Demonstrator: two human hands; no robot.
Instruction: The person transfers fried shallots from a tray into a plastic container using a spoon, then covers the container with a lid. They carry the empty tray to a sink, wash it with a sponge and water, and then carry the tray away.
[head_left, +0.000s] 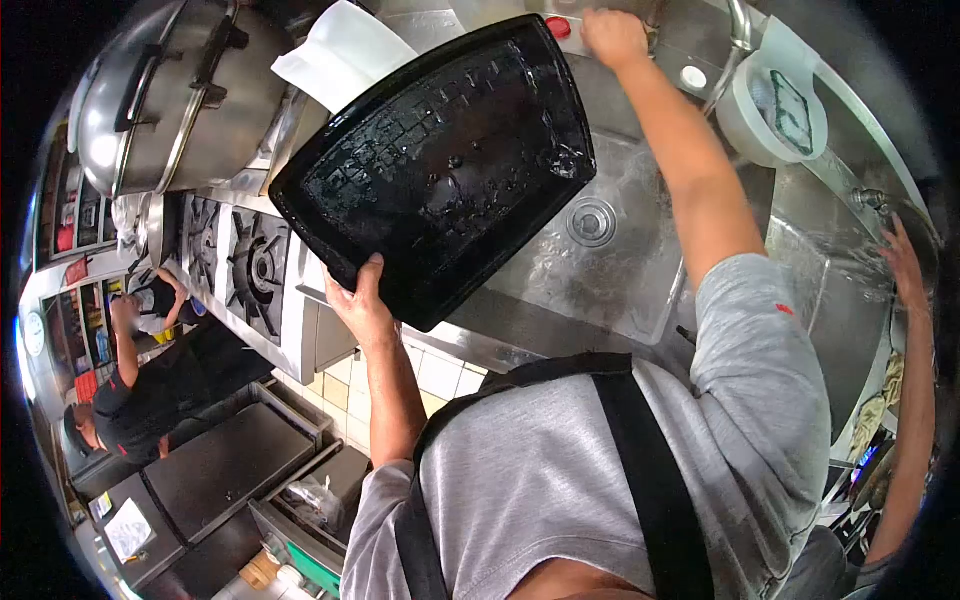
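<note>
Black tray (440, 160), wet, left hand (362, 300) gripping

Light was bright, from above; wet glare showed on black tray (440, 170) & steel sink (640, 290). Heavy fisheye warp w/ black vignette at corners; edges were soft.

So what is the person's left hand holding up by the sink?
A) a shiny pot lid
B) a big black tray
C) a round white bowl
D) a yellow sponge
B: the left hand grips the lower edge of the wet black rectangular tray, which is tilted up beside the steel sink.
</note>
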